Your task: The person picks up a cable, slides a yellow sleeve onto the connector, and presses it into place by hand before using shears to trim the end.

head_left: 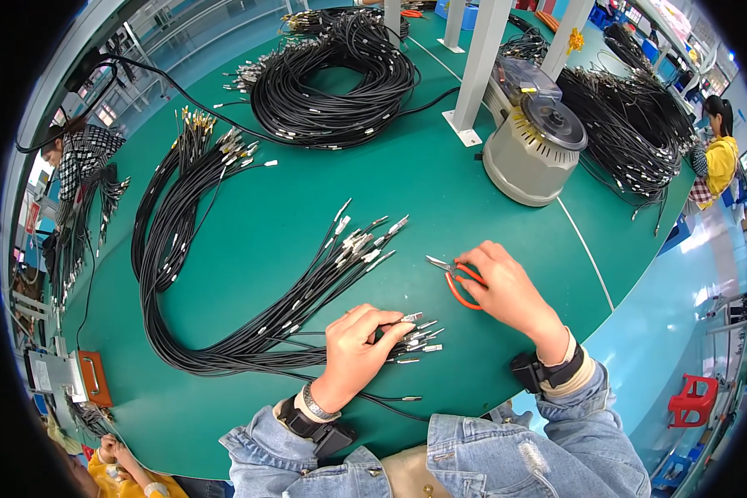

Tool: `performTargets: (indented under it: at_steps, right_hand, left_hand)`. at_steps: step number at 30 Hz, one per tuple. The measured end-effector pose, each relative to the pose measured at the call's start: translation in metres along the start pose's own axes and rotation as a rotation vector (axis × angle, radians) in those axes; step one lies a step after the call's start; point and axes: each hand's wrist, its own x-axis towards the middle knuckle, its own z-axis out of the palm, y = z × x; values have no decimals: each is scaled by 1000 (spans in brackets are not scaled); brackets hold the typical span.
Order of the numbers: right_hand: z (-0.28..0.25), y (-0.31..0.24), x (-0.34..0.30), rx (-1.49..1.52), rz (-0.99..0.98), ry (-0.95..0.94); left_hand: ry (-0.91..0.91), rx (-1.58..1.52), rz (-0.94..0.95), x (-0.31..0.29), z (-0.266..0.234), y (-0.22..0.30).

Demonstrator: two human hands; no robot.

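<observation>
My left hand (358, 347) pinches a black cable near its metal-tipped end (411, 317), with thumb and forefinger closed. Beneath and beside its fingers, several more cable ends with silver connectors (430, 336) fan out over the table. These belong to a long bundle of black cables (216, 358) that curves round to the left. To the right, my right hand (506, 286) has its fingers closed on the orange handle of small scissors (449, 300). The blades point left, toward another cluster of connector ends (361, 245), and do not touch them.
A large coil of black cables (266, 91) lies at the back of the green table (307, 191). Grey metal posts (477, 75) and a beige round machine (523, 158) stand behind my right hand. More cables (631, 141) are heaped at far right. Other people work around the table.
</observation>
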Motion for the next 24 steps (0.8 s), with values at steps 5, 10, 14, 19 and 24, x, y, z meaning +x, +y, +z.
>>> performTargets:
  at_steps: [5,10,14,19,24]
  right_hand:
    - [7,-1,-1,-132,-29,-122]
    - [-8,-9,0,432,220,-333]
    - [-20,-11,-6,961,318,-509]
    - [-19,-23,-22,1108,255,-569]
    - [-36,-41,-13,602,108,-661]
  left_hand:
    - [59,53,189,2,-1,0]
    - [44,83,260,1,-9,-2]
    - [4,78,295,-2,-12,-4]
    - [-54,63,296,-6,-13,0]
    - [-79,67,290,-9,-16,-1]
